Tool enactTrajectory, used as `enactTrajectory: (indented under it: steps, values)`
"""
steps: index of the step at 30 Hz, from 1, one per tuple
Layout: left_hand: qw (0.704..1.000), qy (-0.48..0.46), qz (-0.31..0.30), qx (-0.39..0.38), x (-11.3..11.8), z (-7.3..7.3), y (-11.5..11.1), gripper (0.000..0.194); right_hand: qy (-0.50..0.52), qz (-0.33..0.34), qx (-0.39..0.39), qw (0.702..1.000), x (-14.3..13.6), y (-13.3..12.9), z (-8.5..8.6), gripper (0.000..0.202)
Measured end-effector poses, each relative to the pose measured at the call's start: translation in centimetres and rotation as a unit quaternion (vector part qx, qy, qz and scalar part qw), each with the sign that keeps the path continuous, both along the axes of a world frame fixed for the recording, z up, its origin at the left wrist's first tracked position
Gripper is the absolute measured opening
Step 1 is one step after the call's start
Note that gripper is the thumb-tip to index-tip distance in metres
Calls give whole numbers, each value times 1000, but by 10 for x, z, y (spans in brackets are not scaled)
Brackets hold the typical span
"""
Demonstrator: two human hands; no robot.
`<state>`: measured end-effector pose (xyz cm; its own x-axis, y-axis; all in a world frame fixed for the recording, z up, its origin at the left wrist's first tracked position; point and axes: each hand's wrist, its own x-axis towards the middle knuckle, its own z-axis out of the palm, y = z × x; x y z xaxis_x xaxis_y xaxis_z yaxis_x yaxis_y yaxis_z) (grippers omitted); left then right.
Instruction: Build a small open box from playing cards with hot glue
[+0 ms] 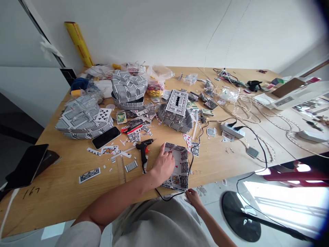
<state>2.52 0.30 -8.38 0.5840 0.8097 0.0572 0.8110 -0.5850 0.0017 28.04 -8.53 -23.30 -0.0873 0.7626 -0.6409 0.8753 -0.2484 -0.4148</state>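
Observation:
An open box made of playing cards (184,164) lies at the table's front edge, its inside showing red hearts and a face card. My left hand (166,165) rests on its left wall, fingers bent over the rim and some reaching inside. My right hand (193,198) is at the box's near right corner, below the table edge, its fingers closed together; what they hold, if anything, is hidden. A black glue gun (143,151) with an orange trigger lies to the left of my left hand, and a black cable passes over the box's right side.
Card-covered boxes (130,87) and a phone (106,137) are at the left. Behind the open box is another card box (177,103). A power strip (232,130) with cables sits right. Card scraps and a ruler (121,169) lie left of my arm.

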Motion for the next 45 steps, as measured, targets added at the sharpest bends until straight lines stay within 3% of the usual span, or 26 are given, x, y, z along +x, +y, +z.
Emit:
enactTrajectory:
  steps: [3, 9, 13, 21, 25, 28, 31, 34, 37, 39, 40, 42, 45]
  values:
    - [1000, -13, 0, -19, -2, 1, 1, 31, 3, -7, 6, 1000, 2, -4, 4, 36]
    - [999, -27, 4, -38, -1, 0, 2, 31, 65, 77, -61, 993, 25, -24, 25, 21]
    - [999, -26, 10, -45, 0, 1, 1, 33, 49, 100, -89, 990, 26, -24, 28, 20]
    - [999, -26, 2, -46, -5, 7, 2, 31, -9, -10, 35, 999, -24, -38, 10, 55]
    - [998, -22, -9, -50, -7, 9, 2, 29, 26, -62, 68, 995, -39, -43, 9, 48]
    - [998, -17, -13, -54, -7, 11, 4, 30, 46, -76, 75, 993, -33, -49, 16, 38]
    - [998, -21, -23, -54, -8, 25, 2, 30, 35, -86, 54, 994, -16, -59, 27, 28]
    - [996, -60, -59, -39, -12, 57, -17, 29, 15, -86, 3, 996, 4, -70, 37, 30]
    - [988, -112, -69, -87, -15, 91, -61, 27, -6, -78, -87, 993, 20, -75, 47, 38]
    - [971, -121, -94, -184, -11, 101, -99, 25, -20, -70, -162, 984, 30, -74, 52, 39]
    - [955, -110, -108, -252, -7, 99, -117, 23, -28, -66, -200, 977, 35, -72, 54, 39]
    - [928, -74, -118, -347, 7, 81, -143, 24, -42, -52, -265, 962, 42, -68, 55, 37]
    - [925, -60, -80, -367, 34, 31, -153, 28, -54, -30, -305, 950, 50, -65, 52, 34]
